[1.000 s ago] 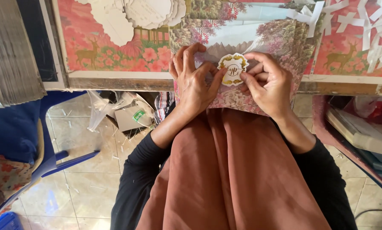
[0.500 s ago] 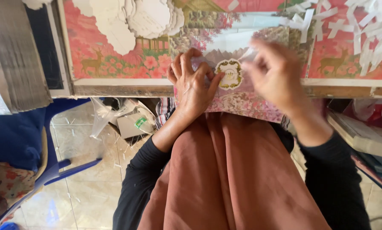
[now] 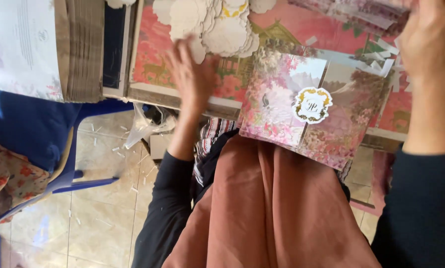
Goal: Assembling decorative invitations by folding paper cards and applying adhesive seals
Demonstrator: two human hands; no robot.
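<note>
A floral card (image 3: 302,111), pink and folded shut, lies tilted across the person's lap on the brown skirt (image 3: 272,213), its upper edge leaning against the front rim of the desk (image 3: 182,99). A white, gold-bordered seal sticker (image 3: 311,104) sits on the card's middle, where the two flaps meet. Neither hand touches the card.

The left hand (image 3: 192,74) is blurred, raised left of the card over the desk's front edge, fingers loosely spread and holding nothing that can be seen. Its fingertips are near the heap of white scalloped cutouts (image 3: 217,25), which lies up and left of the card on the desk's red deer-patterned cover. Whether they touch the heap I cannot tell.

The right hand (image 3: 431,44) is up and right of the card, close to the camera and partly cut off by the frame edge. Its fingers curl near the top edge, by a strip of floral paper, but whether they pinch it I cannot tell. White paper scraps (image 3: 376,57) lie just above the card's right corner.

Far left of the card, a stack of brown cardboard sheets (image 3: 81,49) stands above a blue plastic chair (image 3: 43,144) on the tiled floor.
</note>
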